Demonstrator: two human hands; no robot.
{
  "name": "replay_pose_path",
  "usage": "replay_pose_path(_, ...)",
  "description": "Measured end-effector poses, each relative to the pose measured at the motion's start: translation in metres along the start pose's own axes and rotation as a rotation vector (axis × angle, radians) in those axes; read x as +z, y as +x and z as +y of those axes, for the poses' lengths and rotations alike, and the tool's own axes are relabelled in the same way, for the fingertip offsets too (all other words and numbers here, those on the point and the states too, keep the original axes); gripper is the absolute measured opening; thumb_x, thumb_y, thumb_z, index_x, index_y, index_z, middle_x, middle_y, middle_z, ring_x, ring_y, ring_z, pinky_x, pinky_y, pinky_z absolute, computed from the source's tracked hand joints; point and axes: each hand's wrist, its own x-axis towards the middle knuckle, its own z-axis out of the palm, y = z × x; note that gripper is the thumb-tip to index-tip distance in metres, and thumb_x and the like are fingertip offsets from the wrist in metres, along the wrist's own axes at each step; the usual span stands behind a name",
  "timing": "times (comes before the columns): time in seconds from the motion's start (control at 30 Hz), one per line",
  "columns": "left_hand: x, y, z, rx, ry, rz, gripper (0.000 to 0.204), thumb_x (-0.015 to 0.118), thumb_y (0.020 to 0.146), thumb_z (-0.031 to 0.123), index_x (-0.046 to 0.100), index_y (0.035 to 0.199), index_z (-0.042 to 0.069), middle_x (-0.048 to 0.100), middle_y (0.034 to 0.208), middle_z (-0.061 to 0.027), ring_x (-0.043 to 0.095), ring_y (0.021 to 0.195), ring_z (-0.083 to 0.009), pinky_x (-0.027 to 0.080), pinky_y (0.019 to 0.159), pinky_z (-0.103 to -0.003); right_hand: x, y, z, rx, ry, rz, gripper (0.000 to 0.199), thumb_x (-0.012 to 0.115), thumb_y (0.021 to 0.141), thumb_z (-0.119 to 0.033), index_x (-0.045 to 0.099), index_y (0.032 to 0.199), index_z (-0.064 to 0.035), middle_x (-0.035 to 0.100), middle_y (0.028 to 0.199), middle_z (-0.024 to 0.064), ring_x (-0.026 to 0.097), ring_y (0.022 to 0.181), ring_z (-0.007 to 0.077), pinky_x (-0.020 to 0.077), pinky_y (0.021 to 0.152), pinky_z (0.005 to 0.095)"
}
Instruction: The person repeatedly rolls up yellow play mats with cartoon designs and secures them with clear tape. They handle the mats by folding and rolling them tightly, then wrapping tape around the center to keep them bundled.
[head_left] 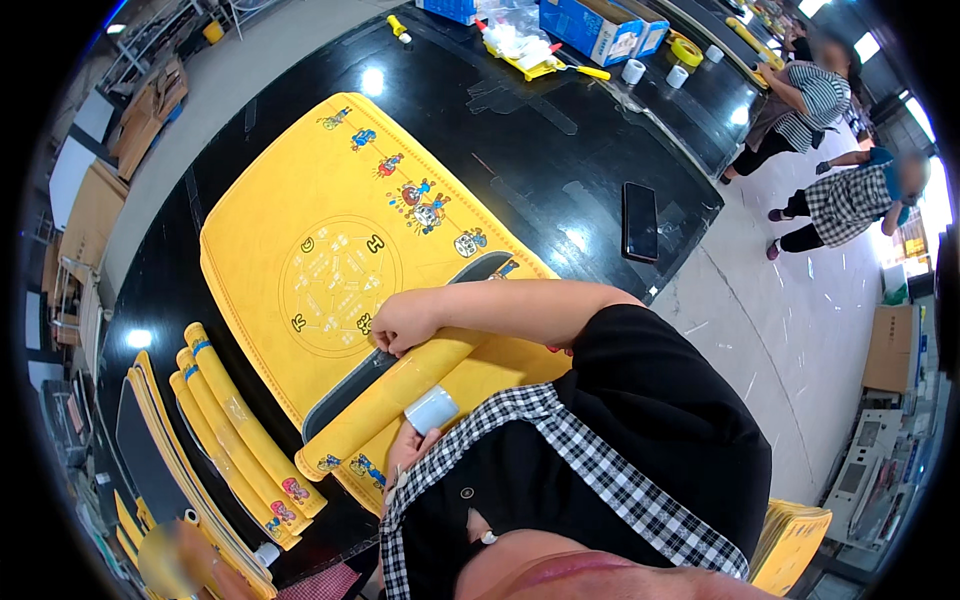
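Observation:
A large yellow mat (270, 200) with printed cartoon figures and a circular design lies spread on the black table. Its near part is curled into a yellow roll (390, 395), with a dark grey underside strip (350, 395) showing alongside. My right hand (405, 320) reaches across from the right. Its fingers are curled down against the mat beside the grey strip, and whatever they pinch is hidden. Below the roll, my left hand (408, 447) grips a pale tape roll (432, 408) close to my apron; part of that hand is covered.
Several rolled yellow mats (235, 430) lie at left. A black phone (640, 222) rests near the table's right edge. Blue boxes (600, 30), a yellow tray (525, 60) and white tape rolls (633, 72) stand at the back. Two people (855, 195) are beyond, right; another person is lower left.

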Motion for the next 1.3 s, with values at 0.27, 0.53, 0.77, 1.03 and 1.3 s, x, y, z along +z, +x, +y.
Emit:
replay_pose_path(0.27,0.002,0.027,0.072,0.789,1.182,0.469,0.032,0.074,0.089,0.024,0.064,0.111,0.002,0.064,0.095,-0.0127,0.062,0.087,-0.0316,0.048,0.073,-0.041,-0.002,-0.009,0.001,-0.017,-0.13,-0.097,0.024,0.064,0.091,-0.031,0.076,0.104,-0.0144,0.074,0.1,0.0118,0.069,0.095,0.0276,0.0507,0.081,0.0408)
replay_pose_path(0.53,-0.028,0.082,0.086,0.562,1.285,0.391,0.025,0.066,0.093,0.024,0.065,0.107,0.004,0.06,0.109,-0.0183,0.057,0.103,-0.0367,0.045,0.09,-0.047,0.029,-0.066,-0.039,-0.02,-0.285,0.504,0.054,0.065,0.088,-0.056,0.07,0.118,-0.0113,0.061,0.118,0.0114,0.055,0.115,0.0294,0.0401,0.098,0.0466)
replay_pose_path(0.77,-0.023,0.042,0.065,0.714,0.637,0.651,0.036,0.051,0.1,0.01,0.046,0.134,0.001,0.058,0.114,-0.0215,0.059,0.103,-0.0277,0.05,0.088,-0.038,0.048,-0.064,-0.037,-0.067,-0.703,0.586,0.108,0.071,0.061,-0.08,0.055,0.13,0.0017,0.059,0.113,0.0121,0.053,0.109,0.0285,0.0344,0.104,0.0445)
replay_pose_path(1.03,-0.011,0.037,0.034,-0.287,-0.477,-0.22,0.045,0.048,0.106,0.02,0.03,0.147,0.015,0.064,0.124,-0.0286,0.074,0.097,-0.0334,0.059,0.064,-0.03,0.023,-0.047,-0.043,-0.05,-0.658,0.408,0.107,0.072,0.057,-0.082,0.06,0.126,-0.0003,0.06,0.113,0.0126,0.054,0.108,0.0271,0.0389,0.095,0.0415)
replay_pose_path(1.3,-0.029,0.109,0.092,-0.232,-0.225,-0.032,0.039,0.051,0.106,0.025,0.034,0.141,0.017,0.067,0.119,-0.0231,0.074,0.094,-0.0291,0.055,0.054,-0.023,-0.093,0.046,-0.017,0.102,-0.852,0.518,0.09,0.068,0.067,-0.082,0.069,0.118,-0.0079,0.063,0.117,0.0097,0.053,0.116,0.0289,0.0426,0.095,0.0422)
